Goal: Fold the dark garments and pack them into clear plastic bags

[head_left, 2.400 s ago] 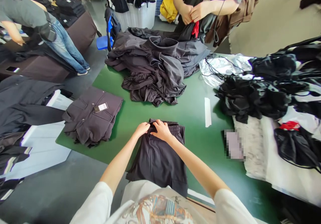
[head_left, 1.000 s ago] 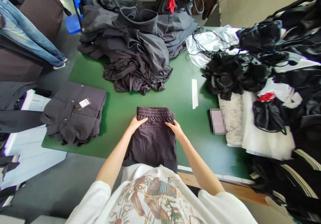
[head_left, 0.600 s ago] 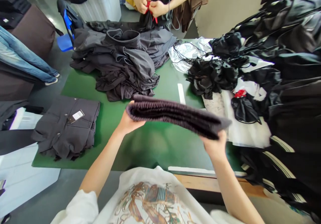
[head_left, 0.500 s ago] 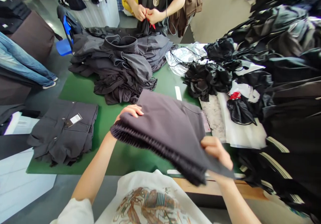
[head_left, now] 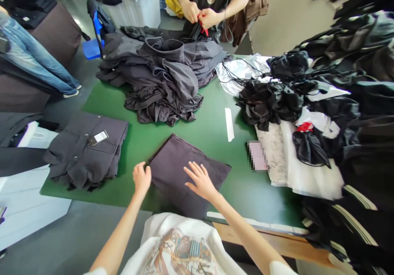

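1. Folded garment of dark charcoal cloth with a gathered elastic waistband (head_left: 175,180): lies askew on the smooth green tabletop (head_left: 212,123), near side, in front of the wearer. Waistband runs along its far-left edge; one corner points right, and the near end comes close to the table's near edge.
2. Right hand (head_left: 201,182): open, fingers spread, palm down over the cloth, gripping nothing. Whether the whole palm bears on it, cannot tell.
3. Left hand (head_left: 142,178): fingers loosely curled beside the garment's left corner. Cannot tell whether thumb and fingers pinch the edge or only rest against it.
4. Step in hand, as judged: settling and flattening the cloth. Best done with light, flat strokes from the middle outward; a hard push would likely skid the layers.
5. Left hand serves well as anchor at the waistband corner; elastic probably draws the cloth inward if left free.
6. Layers at the far edge look slightly offset; worth evening by the edges, not by dragging the top layer.
7. Room to turn the piece: bare green lies to its right, short of the pinkish, pixel-blurred rectangular object (head_left: 257,156). On the left, the folded dark grey button-front garment with a tag (head_left: 92,160) sits well apart.
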The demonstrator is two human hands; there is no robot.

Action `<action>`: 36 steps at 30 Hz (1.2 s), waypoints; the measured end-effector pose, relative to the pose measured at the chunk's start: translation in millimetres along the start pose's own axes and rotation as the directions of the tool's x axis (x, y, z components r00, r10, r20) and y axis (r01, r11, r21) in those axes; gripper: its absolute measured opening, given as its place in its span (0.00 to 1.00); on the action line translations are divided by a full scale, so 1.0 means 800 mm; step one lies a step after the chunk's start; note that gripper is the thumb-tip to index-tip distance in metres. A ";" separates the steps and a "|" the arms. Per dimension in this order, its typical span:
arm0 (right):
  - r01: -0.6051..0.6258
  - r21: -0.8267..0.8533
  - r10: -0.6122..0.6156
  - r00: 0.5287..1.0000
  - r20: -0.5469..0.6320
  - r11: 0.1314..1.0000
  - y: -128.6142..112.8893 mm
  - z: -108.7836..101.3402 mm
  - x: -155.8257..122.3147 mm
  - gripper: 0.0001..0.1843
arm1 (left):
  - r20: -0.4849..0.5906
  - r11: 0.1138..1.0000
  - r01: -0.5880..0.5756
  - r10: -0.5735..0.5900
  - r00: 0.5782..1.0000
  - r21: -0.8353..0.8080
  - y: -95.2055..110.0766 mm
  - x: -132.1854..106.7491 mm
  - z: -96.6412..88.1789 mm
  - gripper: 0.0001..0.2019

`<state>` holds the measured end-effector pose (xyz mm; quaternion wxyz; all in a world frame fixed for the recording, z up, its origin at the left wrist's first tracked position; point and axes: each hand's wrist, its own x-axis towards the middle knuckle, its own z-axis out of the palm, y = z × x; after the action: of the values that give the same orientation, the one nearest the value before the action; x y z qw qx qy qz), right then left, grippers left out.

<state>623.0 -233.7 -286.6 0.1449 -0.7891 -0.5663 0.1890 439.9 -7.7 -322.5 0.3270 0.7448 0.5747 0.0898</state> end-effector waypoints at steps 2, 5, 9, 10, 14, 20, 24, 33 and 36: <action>0.006 -0.097 -0.001 0.999 0.050 0.995 0.054 0.023 0.007 0.32 | 0.054 0.977 -0.110 0.102 0.993 0.184 0.007 -0.045 0.042 0.27; -0.050 -0.188 0.057 0.998 0.035 0.981 0.093 0.061 0.000 0.32 | 0.030 0.932 -0.143 0.141 0.990 0.332 0.033 -0.071 0.102 0.33; -0.335 -0.175 0.284 0.922 -0.262 0.926 0.071 0.105 -0.030 0.33 | 0.103 0.865 -0.356 0.342 0.934 0.353 0.072 -0.033 0.134 0.37; -0.416 -0.133 0.353 0.872 -0.340 0.900 0.059 0.114 -0.037 0.34 | 0.178 0.830 -0.453 0.417 0.891 0.325 0.082 -0.019 0.134 0.37; -0.629 0.092 0.572 0.625 -0.531 0.772 0.011 0.133 -0.050 0.35 | 0.387 0.702 -0.693 0.601 0.700 0.163 0.117 0.024 0.115 0.29; -0.453 0.276 0.529 0.683 -0.504 0.848 -0.025 0.117 0.019 0.35 | 0.266 0.903 -0.426 0.398 0.878 0.056 0.088 0.068 0.000 0.19; -0.194 0.556 0.316 0.940 -0.131 0.808 -0.075 0.115 0.157 0.31 | 0.196 0.971 -0.221 0.199 0.960 0.096 0.000 0.179 -0.138 0.16; -0.219 0.689 0.425 0.894 -0.142 0.691 -0.211 0.169 0.553 0.34 | 0.015 0.952 -0.033 0.029 0.999 0.305 -0.137 0.504 -0.329 0.25; -0.250 0.575 0.408 0.899 -0.161 0.779 -0.219 0.163 0.611 0.30 | 0.146 0.940 -0.138 0.096 0.985 0.312 -0.150 0.563 -0.334 0.31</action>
<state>556.4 286.9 -389.9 0.4033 -0.8215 -0.3156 0.2510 353.8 521.8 -296.4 0.2321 0.8252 0.5139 -0.0336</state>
